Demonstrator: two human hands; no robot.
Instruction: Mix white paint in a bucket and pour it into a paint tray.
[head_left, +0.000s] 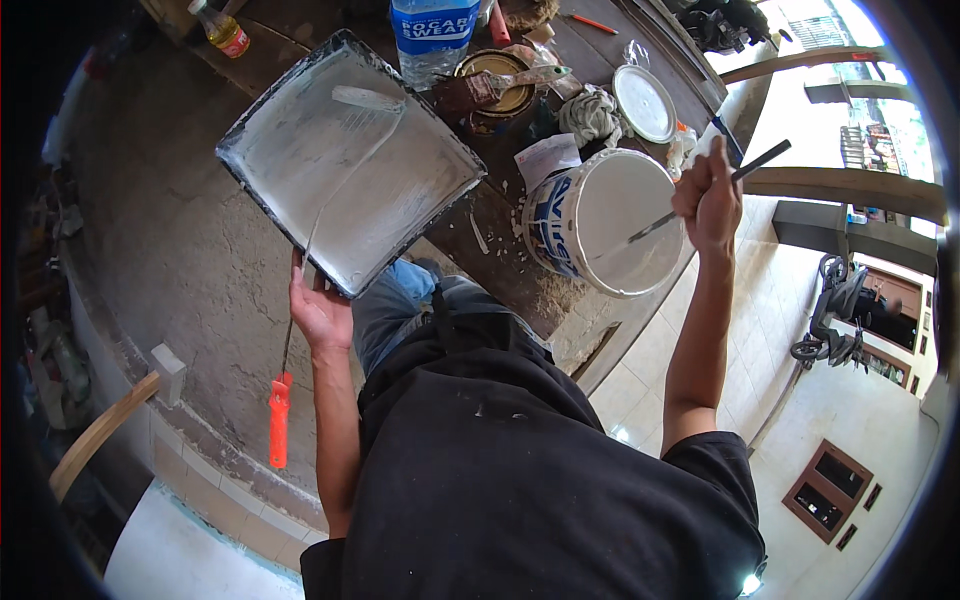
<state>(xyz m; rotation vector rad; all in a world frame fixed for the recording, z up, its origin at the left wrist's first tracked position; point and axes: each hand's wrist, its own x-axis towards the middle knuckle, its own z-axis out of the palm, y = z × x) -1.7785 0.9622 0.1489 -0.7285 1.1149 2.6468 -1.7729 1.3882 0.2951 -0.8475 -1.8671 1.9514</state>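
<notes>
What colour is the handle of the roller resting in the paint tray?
The roller handle is bright orange-red; it shows best in the head view.

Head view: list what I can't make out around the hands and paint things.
All in the head view:
Left hand: most fingers hidden under the tray.
Stick: lower end lost in the white paint inside the bucket.
Blue-labelled bottle: far end cut off by the upper edge.
Tin: partly covered by the brush lying across it.

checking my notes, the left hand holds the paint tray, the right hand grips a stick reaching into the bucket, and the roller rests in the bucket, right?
Not quite: the head view shows the roller resting in the paint tray, not in the bucket. The left hand does hold the tray, and the right hand grips the stick.
</notes>
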